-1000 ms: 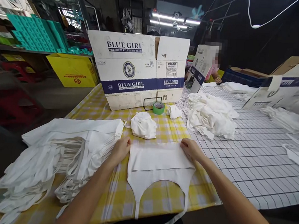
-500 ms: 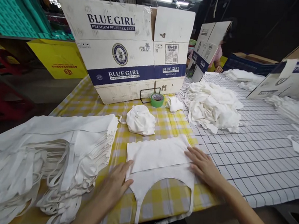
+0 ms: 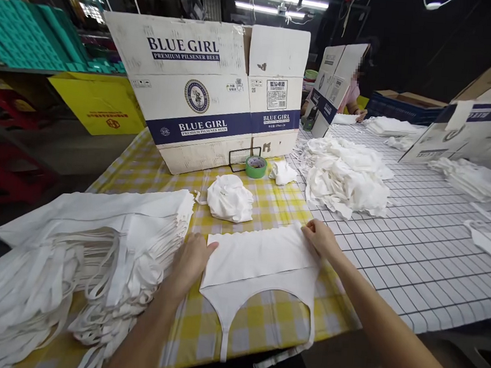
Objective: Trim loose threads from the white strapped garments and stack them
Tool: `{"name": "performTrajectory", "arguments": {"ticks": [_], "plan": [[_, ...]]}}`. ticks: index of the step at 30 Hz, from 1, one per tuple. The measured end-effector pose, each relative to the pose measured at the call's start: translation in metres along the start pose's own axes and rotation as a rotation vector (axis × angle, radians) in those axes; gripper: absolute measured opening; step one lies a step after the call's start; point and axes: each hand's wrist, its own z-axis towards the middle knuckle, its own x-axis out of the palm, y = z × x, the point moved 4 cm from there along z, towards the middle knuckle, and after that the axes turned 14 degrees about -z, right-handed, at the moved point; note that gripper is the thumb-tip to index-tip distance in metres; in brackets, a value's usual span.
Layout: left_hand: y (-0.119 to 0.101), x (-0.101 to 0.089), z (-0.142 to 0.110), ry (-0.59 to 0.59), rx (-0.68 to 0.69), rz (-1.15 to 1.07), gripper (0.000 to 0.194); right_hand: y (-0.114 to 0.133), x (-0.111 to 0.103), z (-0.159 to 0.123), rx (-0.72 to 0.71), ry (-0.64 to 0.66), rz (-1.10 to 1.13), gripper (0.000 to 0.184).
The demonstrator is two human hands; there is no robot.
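A white cloth bag [image 3: 260,263] lies folded on the yellow checked tablecloth [image 3: 261,319] in front of me, its handles hanging toward the table's near edge. My left hand [image 3: 189,261] holds the folded bag's left edge, fingers curled on the cloth. My right hand [image 3: 319,238] pinches its upper right corner. To the left lies a big stack of flat white bags [image 3: 94,240] with their handles spread toward me.
A Blue Girl beer carton [image 3: 205,91] stands behind, with a green tape roll [image 3: 255,166] and a crumpled white cloth [image 3: 229,198] before it. A heap of white cloth [image 3: 347,177] lies on the grid-patterned table at right. Another person sits at the far end behind cartons.
Both hands slid down the bag to press it flat, then moved back up to its top edge; the left now grips the left side and the right pinches the upper right corner.
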Motion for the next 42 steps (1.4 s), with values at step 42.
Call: {"name": "performTrajectory", "arguments": {"ticks": [42], "plan": [[0.011, 0.034, -0.059, -0.010, 0.430, 0.127, 0.063, 0.021, 0.025, -0.028, -0.354, -0.039, -0.339, 0.053]]}}
